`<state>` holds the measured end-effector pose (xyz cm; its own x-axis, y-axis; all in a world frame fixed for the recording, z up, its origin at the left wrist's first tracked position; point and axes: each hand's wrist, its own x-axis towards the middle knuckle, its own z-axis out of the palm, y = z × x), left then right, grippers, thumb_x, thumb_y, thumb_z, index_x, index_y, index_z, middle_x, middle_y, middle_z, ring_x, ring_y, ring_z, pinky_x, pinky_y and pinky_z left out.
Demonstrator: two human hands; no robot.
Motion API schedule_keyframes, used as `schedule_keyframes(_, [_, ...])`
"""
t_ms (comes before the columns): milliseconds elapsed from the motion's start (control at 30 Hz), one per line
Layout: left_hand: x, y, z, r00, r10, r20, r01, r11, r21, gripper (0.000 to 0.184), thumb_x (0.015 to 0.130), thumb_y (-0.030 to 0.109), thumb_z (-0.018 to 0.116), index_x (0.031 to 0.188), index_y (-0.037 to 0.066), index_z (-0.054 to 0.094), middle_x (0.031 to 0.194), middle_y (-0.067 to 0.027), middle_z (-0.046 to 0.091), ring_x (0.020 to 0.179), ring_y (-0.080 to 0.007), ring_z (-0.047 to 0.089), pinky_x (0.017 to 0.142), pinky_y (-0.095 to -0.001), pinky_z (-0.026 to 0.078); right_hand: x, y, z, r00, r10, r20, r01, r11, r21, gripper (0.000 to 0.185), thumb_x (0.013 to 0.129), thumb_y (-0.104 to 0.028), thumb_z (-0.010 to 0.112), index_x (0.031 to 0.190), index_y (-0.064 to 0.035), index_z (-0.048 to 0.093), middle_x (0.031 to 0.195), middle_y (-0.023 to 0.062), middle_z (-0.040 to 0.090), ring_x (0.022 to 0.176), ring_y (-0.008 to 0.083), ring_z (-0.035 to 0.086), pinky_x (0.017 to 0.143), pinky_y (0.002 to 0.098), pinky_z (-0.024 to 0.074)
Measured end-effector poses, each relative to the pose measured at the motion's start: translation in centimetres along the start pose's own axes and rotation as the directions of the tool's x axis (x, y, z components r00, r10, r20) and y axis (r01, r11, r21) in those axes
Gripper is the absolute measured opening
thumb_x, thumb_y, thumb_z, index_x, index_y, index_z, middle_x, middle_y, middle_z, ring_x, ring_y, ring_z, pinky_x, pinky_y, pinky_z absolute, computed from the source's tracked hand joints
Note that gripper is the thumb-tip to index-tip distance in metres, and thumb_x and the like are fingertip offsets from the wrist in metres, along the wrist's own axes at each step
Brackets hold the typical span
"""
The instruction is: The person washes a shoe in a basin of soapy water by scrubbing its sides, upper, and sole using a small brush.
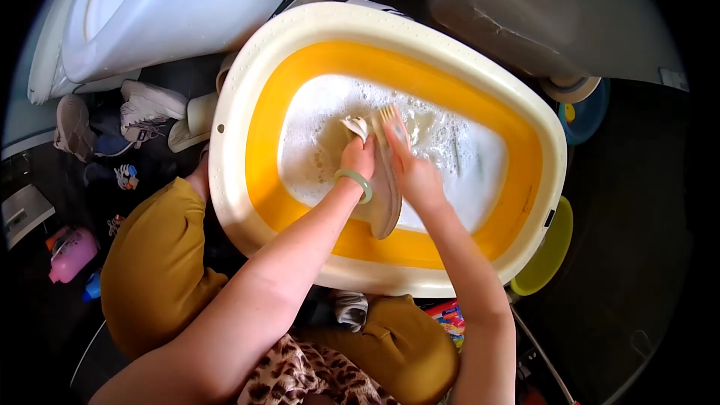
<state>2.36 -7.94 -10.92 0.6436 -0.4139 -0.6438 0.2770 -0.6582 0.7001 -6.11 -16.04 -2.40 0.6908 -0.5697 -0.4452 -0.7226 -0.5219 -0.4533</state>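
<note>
A pale shoe (384, 199) is held on its side over the soapy water, its sole turned to the right. My left hand (358, 157), with a green bangle (354, 186) at the wrist, is closed around the shoe's upper. My right hand (416, 178) grips a small scrubbing brush (388, 114), whose pale bristles show by the shoe's upper end. Fingers hide most of the brush. Both hands are inside the cream and yellow washtub (390, 274), above sudsy water (480, 172).
Several shoes (150, 109) lie on the dark floor at left, near a pink bottle (73, 253). A white toilet-like fixture (172, 7) stands at upper left. A yellow-green basin (551, 251) and a blue basin (589, 116) sit right of the tub.
</note>
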Motion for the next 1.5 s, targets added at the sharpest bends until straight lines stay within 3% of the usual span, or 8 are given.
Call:
schedule_keyframes(400, [-0.9, -0.7, -0.1, 1.0, -0.004, -0.002, 0.004, 0.999, -0.044, 0.045, 0.093, 0.036, 0.043, 0.107, -0.004, 0.058, 0.096, -0.0263, 0.061, 0.092, -0.0418, 0.056, 0.079, -0.0446, 0.043, -9.2, 1.0, 0.8, 0.997, 0.021, 0.07, -0.034, 0.981, 0.192, 0.043, 0.091, -0.015, 0.049, 0.133, -0.0229, 0.046, 0.094, 0.0235, 0.062, 0.075, 0.0391, 0.062, 0.064, 0.0417, 0.0504])
schedule_keyframes(633, [-0.3, 0.2, -0.4, 0.998, 0.068, -0.011, -0.068, 0.998, 0.001, 0.038, 0.091, 0.033, 0.046, 0.099, -0.001, 0.06, 0.091, -0.0274, 0.06, 0.089, -0.0434, 0.056, 0.077, -0.0469, 0.043, 5.2, 0.5, 1.6, 0.997, -0.062, -0.053, 0.065, 0.997, 0.046, 0.04, 0.092, -0.028, 0.042, 0.132, -0.0271, 0.044, 0.078, 0.0263, 0.061, 0.068, 0.0422, 0.061, 0.063, 0.0494, 0.048])
schedule_keyframes(867, [-1.0, -0.5, 0.3, 0.998, -0.053, -0.019, 0.049, 0.978, -0.201, 0.041, 0.092, 0.035, 0.046, 0.107, -0.002, 0.059, 0.096, -0.0264, 0.061, 0.091, -0.0412, 0.057, 0.078, -0.0427, 0.043, -11.9, 1.6, 2.0, 0.997, -0.006, 0.077, -0.01, 0.978, 0.207, 0.044, 0.088, -0.005, 0.051, 0.131, -0.0136, 0.048, 0.106, 0.0253, 0.058, 0.081, 0.0383, 0.064, 0.066, 0.0389, 0.0508])
schedule_keyframes(967, [-1.2, -0.2, 0.3, 0.999, -0.003, -0.041, -0.001, 0.995, -0.096, 0.04, 0.092, 0.033, 0.046, 0.107, -0.001, 0.059, 0.096, -0.0259, 0.061, 0.09, -0.0398, 0.058, 0.078, -0.0428, 0.043, -10.5, 2.7, 2.6, 0.992, -0.075, -0.097, 0.096, 0.968, 0.23, 0.049, 0.088, -0.011, 0.052, 0.134, -0.0244, 0.044, 0.072, 0.0232, 0.061, 0.059, 0.0361, 0.061, 0.053, 0.0412, 0.048])
schedule_keyframes(1100, [0.2, -1.3, 0.2, 0.999, 0.007, -0.038, -0.01, 0.996, -0.091, 0.037, 0.091, 0.031, 0.046, 0.102, -0.002, 0.059, 0.09, -0.0259, 0.061, 0.085, -0.0417, 0.058, 0.074, -0.0452, 0.044, 0.2, 1.1, 1.7, 0.982, -0.148, -0.118, 0.157, 0.985, 0.074, 0.045, 0.091, -0.019, 0.045, 0.136, -0.0255, 0.04, 0.063, 0.0199, 0.059, 0.054, 0.0365, 0.058, 0.049, 0.0436, 0.0456])
schedule_keyframes(1233, [0.4, -1.6, 0.1, 0.997, -0.003, -0.082, -0.009, 0.99, -0.144, 0.039, 0.092, 0.033, 0.047, 0.098, -0.004, 0.06, 0.085, -0.0233, 0.063, 0.08, -0.0373, 0.06, 0.071, -0.0424, 0.044, -6.0, 1.9, 2.6, 0.98, -0.18, -0.088, 0.191, 0.972, 0.137, 0.047, 0.089, -0.014, 0.049, 0.135, -0.0245, 0.043, 0.061, 0.0206, 0.056, 0.052, 0.0369, 0.057, 0.049, 0.0435, 0.0452])
schedule_keyframes(1300, [-1.0, -0.1, -0.2, 0.996, -0.02, -0.084, 0.003, 0.982, -0.19, 0.042, 0.092, 0.035, 0.049, 0.099, -0.005, 0.06, 0.085, -0.0197, 0.063, 0.079, -0.0303, 0.061, 0.071, -0.0381, 0.044, -12.0, 1.9, 2.3, 0.995, -0.095, -0.044, 0.103, 0.964, 0.244, 0.045, 0.087, -0.006, 0.054, 0.131, -0.0159, 0.049, 0.086, 0.0227, 0.063, 0.067, 0.0374, 0.063, 0.059, 0.0404, 0.05])
schedule_keyframes(1500, [-1.4, 0.5, 0.7, 0.997, -0.055, -0.061, 0.04, 0.973, -0.228, 0.041, 0.092, 0.034, 0.048, 0.1, -0.005, 0.059, 0.085, -0.0216, 0.063, 0.079, -0.031, 0.06, 0.073, -0.0369, 0.044, -10.2, 2.4, 1.9, 0.998, -0.049, -0.05, 0.058, 0.977, 0.203, 0.044, 0.088, -0.012, 0.053, 0.131, -0.0239, 0.048, 0.074, 0.0227, 0.06, 0.059, 0.0365, 0.061, 0.054, 0.0419, 0.0487])
